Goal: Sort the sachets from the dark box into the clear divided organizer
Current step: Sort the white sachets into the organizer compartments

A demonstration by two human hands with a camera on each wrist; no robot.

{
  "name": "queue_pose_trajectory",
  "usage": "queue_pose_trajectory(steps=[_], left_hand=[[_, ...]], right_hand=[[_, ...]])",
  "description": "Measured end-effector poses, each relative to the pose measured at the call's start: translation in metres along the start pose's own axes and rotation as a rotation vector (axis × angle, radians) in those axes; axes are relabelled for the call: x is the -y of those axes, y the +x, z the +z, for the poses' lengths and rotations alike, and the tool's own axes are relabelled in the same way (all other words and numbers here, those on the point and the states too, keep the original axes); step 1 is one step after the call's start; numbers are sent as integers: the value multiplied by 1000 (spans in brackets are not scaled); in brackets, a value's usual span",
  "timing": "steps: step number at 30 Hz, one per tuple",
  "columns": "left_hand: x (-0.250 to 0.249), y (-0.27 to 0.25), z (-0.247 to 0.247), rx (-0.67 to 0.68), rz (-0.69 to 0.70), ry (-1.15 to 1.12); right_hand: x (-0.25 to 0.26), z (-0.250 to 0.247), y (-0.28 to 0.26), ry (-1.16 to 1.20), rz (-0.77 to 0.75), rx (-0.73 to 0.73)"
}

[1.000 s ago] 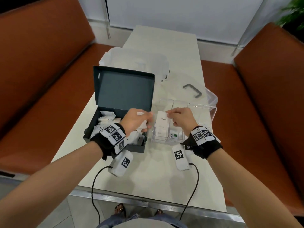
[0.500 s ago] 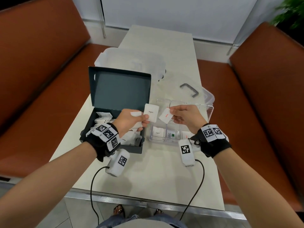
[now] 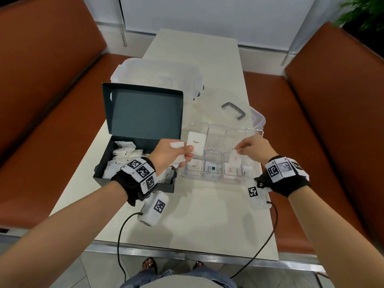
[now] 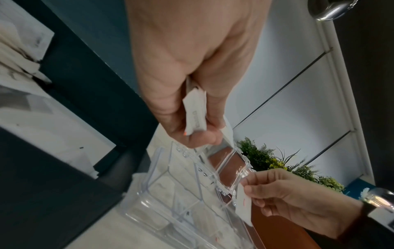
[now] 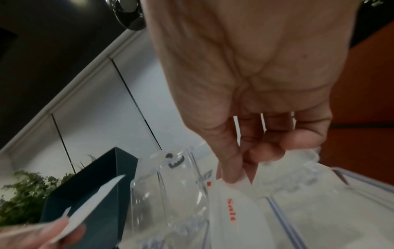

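The dark box [image 3: 135, 185] stands open on the table's left with several white sachets [image 3: 122, 154] inside. To its right is the clear divided organizer [image 3: 216, 129], its near compartments holding sachets. My left hand [image 3: 176, 151] grips a small bunch of sachets over the box's right edge, a sugar sachet [image 3: 196, 145] sticking up; they show as a white bunch [image 4: 195, 116] in the left wrist view. My right hand [image 3: 247, 148] pinches a salt sachet [image 3: 234, 157] with red print [image 5: 231, 208] over the organizer's right compartments.
A clear lidded tub [image 3: 158, 77] sits behind the dark box. A clear lid with a grey handle [image 3: 233, 110] lies behind the organizer. Orange benches [image 3: 52, 100] flank the narrow table [image 3: 197, 215]. Cables run off the near edge.
My right hand has carried the salt sachet from beside the left hand rightward and down toward the organizer's right compartments. My left hand still holds its sachets, lifted slightly.
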State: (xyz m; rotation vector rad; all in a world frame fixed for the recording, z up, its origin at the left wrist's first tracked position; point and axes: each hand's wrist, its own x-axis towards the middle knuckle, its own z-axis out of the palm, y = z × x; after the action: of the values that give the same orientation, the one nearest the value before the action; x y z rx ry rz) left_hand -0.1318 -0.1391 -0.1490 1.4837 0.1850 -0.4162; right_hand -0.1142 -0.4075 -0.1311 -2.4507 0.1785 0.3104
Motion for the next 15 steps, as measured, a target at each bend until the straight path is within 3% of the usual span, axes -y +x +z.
queue_pose_trajectory(steps=[9,15], left_hand=[[1,-1,17,25,-37,-8],[1,-2,14,8,-42,22]], right_hand=[[-1,28,-10,-142,7,27],[1,37,-16,-404,-22,-2]])
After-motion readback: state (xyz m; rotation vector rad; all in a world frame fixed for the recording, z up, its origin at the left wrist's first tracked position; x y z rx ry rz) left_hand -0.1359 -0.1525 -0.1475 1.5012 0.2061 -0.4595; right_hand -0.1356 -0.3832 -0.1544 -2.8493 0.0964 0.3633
